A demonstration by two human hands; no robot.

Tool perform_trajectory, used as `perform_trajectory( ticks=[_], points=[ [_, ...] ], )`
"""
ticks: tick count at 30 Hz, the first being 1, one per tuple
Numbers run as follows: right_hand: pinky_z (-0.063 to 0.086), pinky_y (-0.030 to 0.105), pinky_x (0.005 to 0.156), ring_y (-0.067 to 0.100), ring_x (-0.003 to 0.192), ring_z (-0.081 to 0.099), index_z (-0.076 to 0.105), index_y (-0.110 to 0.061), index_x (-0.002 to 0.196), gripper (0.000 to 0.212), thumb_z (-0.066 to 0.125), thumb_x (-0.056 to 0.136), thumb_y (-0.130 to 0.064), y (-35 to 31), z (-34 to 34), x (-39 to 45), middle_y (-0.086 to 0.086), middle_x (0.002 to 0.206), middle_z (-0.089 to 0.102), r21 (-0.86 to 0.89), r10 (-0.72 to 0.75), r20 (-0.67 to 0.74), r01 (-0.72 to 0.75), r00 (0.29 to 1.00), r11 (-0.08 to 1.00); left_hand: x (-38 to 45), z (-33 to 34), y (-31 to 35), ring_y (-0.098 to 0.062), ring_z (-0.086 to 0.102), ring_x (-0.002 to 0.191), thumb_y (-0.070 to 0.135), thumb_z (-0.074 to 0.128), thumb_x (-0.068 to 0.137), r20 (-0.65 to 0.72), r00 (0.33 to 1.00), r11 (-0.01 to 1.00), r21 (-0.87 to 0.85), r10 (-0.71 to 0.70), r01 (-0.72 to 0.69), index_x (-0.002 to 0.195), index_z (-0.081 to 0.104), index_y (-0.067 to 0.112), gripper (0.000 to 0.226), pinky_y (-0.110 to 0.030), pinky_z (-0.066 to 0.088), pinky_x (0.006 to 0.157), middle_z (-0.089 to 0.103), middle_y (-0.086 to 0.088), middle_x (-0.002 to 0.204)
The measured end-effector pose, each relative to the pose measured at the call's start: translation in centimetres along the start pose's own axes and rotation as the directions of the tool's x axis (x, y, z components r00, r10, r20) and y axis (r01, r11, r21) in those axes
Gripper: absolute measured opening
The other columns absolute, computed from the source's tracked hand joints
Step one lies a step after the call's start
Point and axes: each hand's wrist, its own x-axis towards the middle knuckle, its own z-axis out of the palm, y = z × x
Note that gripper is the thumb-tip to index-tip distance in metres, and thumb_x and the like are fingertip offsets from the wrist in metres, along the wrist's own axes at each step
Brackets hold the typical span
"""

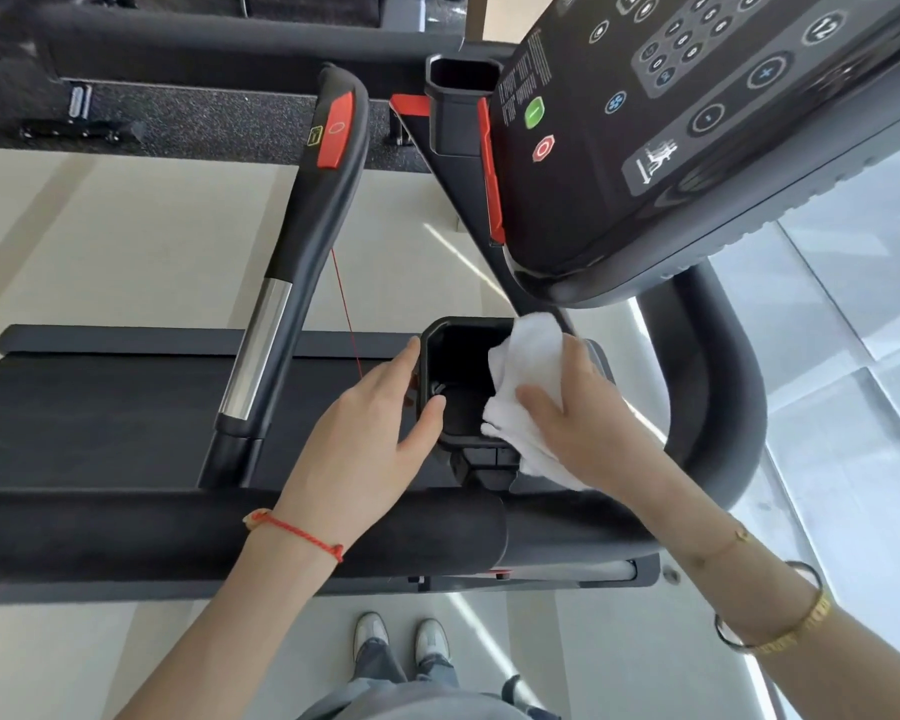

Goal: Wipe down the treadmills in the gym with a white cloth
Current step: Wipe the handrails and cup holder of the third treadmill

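**Pale floor under the black treadmill**

A pale cream tiled floor carries the black treadmill, whose dark running belt stretches out to the left above the tiles. At the near edge, between the arms, a pair of grey-and-white sneakers stands directly on the floor, just beside the treadmill's near side rail. Far across the pale tiles, the surface changes to a dark speckled rubber mat; a small chrome and black piece of equipment sits on it at far left. To the right, glossy light grey tiles reflect daylight.
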Motion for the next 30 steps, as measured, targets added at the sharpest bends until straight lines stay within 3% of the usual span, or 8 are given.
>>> perform_trajectory(
  ticks=[3, 7, 13, 19, 22, 25, 27, 30],
  points=[
    [0.032, 0.011, 0.064, 0.02, 0.092, 0.046, 0.031, -0.008, 0.133, 0.043, 0.049, 0.096, -0.02, 0.0, 0.0, -0.3, 0.013, 0.121, 0.047, -0.017, -0.058, -0.017, 0.058, 0.998, 0.998, 0.0, 0.1, 0.1, -0.013, 0.056, 0.118, 0.043, 0.045, 0.098, 0.004, 1.0, 1.0, -0.018, 0.002, -0.002, 0.153, 0.029, 0.022, 0.062, -0.024, 0.047, 0.093, 0.057, 0.003, 0.133],
    [0.019, 0.008, 0.084, 0.027, 0.125, 0.037, 0.024, 0.001, 0.147, 0.057, 0.048, 0.098, -0.013, -0.4, -1.0, 0.9, 0.012, 0.152, 0.026, -0.215, -0.255, 0.053, 0.261, 0.965, 0.941, 0.0, 0.2, 0.1, -0.013, 0.055, 0.119, 0.042, 0.047, 0.098, -0.002, 1.0, 1.0, -0.021, 0.005, -0.005, 0.153, 0.029, 0.022, 0.061, -0.02, 0.042, 0.093, 0.056, 0.004, 0.135],
    [0.017, 0.02, 0.11, 0.028, 0.136, 0.032, 0.025, -0.004, 0.15, 0.063, 0.054, 0.094, -0.009, -1.3, -1.7, 3.5, 0.013, 0.147, 0.036, -0.366, -0.456, 0.202, 0.498, 0.867, 0.786, 0.0, 0.1, 0.2, -0.012, 0.056, 0.117, 0.041, 0.047, 0.098, -0.002, 1.0, 1.0, -0.017, -0.003, 0.003, 0.153, 0.029, 0.021, 0.062, -0.02, 0.042, 0.091, 0.057, 0.005, 0.132],
    [0.04, 0.035, 0.098, 0.025, 0.118, 0.051, 0.037, -0.01, 0.144, 0.059, 0.054, 0.089, -0.004, -4.0, -0.2, 7.2, 0.008, 0.135, 0.048, -0.388, -0.569, 0.387, 0.688, 0.726, 0.613, 0.1, 0.0, 0.5, -0.013, 0.06, 0.097, 0.044, 0.044, 0.096, -0.013, 1.0, 1.0, -0.026, -0.004, 0.003, 0.152, 0.029, 0.027, 0.06, -0.034, 0.053, 0.079, 0.06, 0.005, 0.109],
    [0.042, 0.036, 0.09, 0.024, 0.108, 0.053, 0.039, -0.017, 0.143, 0.055, 0.053, 0.09, -0.011, -3.3, -0.2, 7.0, 0.004, 0.128, 0.051, -0.432, -0.558, 0.349, 0.658, 0.753, 0.618, 0.1, 0.1, 0.5, -0.014, 0.06, 0.099, 0.043, 0.045, 0.096, -0.013, 1.0, 1.0, -0.027, -0.007, 0.007, 0.152, 0.029, 0.028, 0.06, -0.037, 0.053, 0.081, 0.06, 0.003, 0.113],
    [0.038, 0.035, 0.098, 0.025, 0.114, 0.047, 0.027, -0.017, 0.149, 0.066, 0.056, 0.089, -0.018, -1.4, -0.8, 5.6, 0.002, 0.134, 0.045, -0.474, -0.5, 0.254, 0.557, 0.828, 0.682, 0.0, 0.1, 0.5, -0.016, 0.057, 0.112, 0.044, 0.045, 0.096, -0.003, 1.0, 1.0, -0.021, -0.017, 0.017, 0.153, 0.029, 0.025, 0.062, -0.034, 0.05, 0.093, 0.058, 0.004, 0.128],
    [0.03, 0.029, 0.105, 0.028, 0.124, 0.04, 0.021, -0.017, 0.151, 0.071, 0.056, 0.09, -0.018, -0.1, -1.3, 4.2, 0.004, 0.141, 0.037, -0.341, -0.422, 0.187, 0.461, 0.887, 0.819, 0.0, 0.1, 0.5, -0.015, 0.056, 0.115, 0.044, 0.045, 0.097, -0.005, 1.0, 1.0, -0.021, -0.014, 0.014, 0.153, 0.028, 0.025, 0.062, -0.032, 0.049, 0.095, 0.056, 0.005, 0.131],
    [0.024, 0.019, 0.095, 0.026, 0.127, 0.036, 0.015, -0.02, 0.153, 0.071, 0.054, 0.093, -0.02, 0.8, -1.3, 2.7, 0.003, 0.146, 0.029, -0.141, -0.321, 0.123, 0.336, 0.939, 0.931, -0.1, -0.1, 0.5, -0.015, 0.056, 0.115, 0.045, 0.043, 0.097, -0.011, 1.0, 1.0, -0.018, -0.008, 0.008, 0.153, 0.027, 0.025, 0.062, -0.032, 0.049, 0.094, 0.056, 0.006, 0.131]
  ],
)
